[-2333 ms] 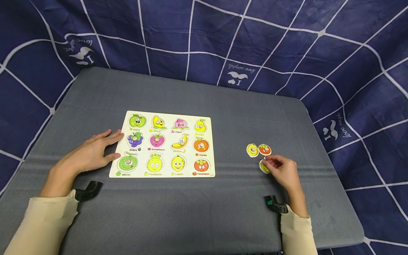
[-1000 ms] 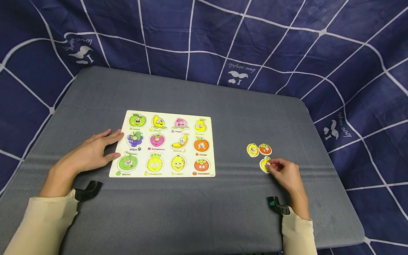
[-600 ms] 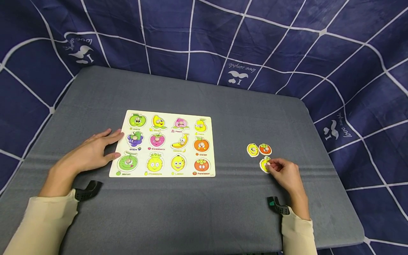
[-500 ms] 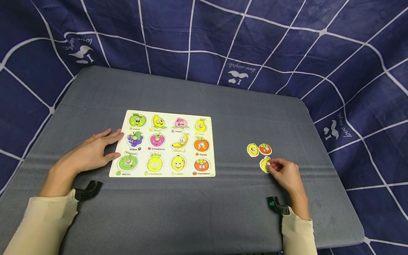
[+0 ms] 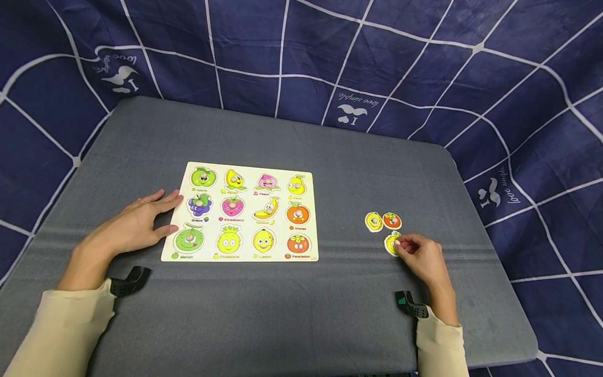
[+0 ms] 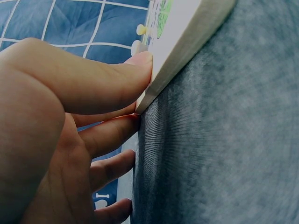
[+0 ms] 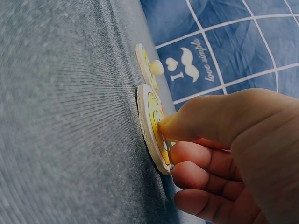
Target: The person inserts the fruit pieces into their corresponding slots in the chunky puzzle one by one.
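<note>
The wooden fruit puzzle board [image 5: 242,180] lies flat on the grey table. My left hand [image 5: 134,225] rests at its left edge, fingers spread and fairly straight; in the left wrist view the thumb touches the board's side [image 6: 180,49]. Knobs stand on most printed fruits; the pineapple [image 5: 229,242], lemon [image 5: 263,242] and persimmon [image 5: 298,244] spaces show none. To the right, my right hand [image 5: 424,256] pinches the pineapple puzzle piece [image 5: 390,245] at its knob, which the fingers hide. In the right wrist view this piece [image 7: 148,119] lies on the cloth.
Just beyond the pineapple piece lie a yellow lemon piece [image 5: 372,224] and a red persimmon piece [image 5: 389,217], each with a knob. Grey cloth [image 5: 264,314] covers the table. Blue curtains with white lines [image 5: 245,52] hang around the back and sides.
Compared with the oldest frame, my right hand has shifted slightly right and nearer, and more of the pineapple piece shows. Over the last second both hands have stayed still.
</note>
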